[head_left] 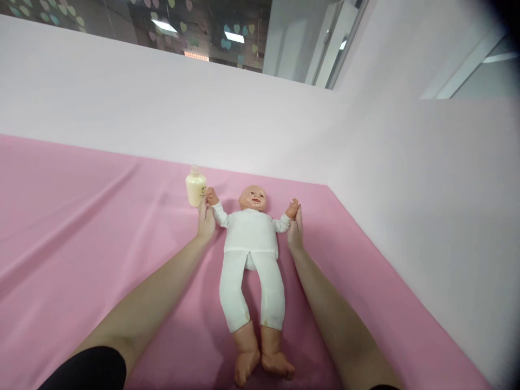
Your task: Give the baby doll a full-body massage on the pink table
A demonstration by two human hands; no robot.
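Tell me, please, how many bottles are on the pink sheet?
1. The cream bottle stands upright on the pink sheet, beside the doll and just above the left hand. No other bottle shows in view.

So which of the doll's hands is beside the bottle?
The doll's hand on the picture's left, held by the person's left hand; the cream bottle stands right beside it. The other doll hand has none near.

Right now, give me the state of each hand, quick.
Left hand: its grip is around the baby doll's wrist.
Right hand: touching the doll's other hand; whether the grip is closed cannot be told.
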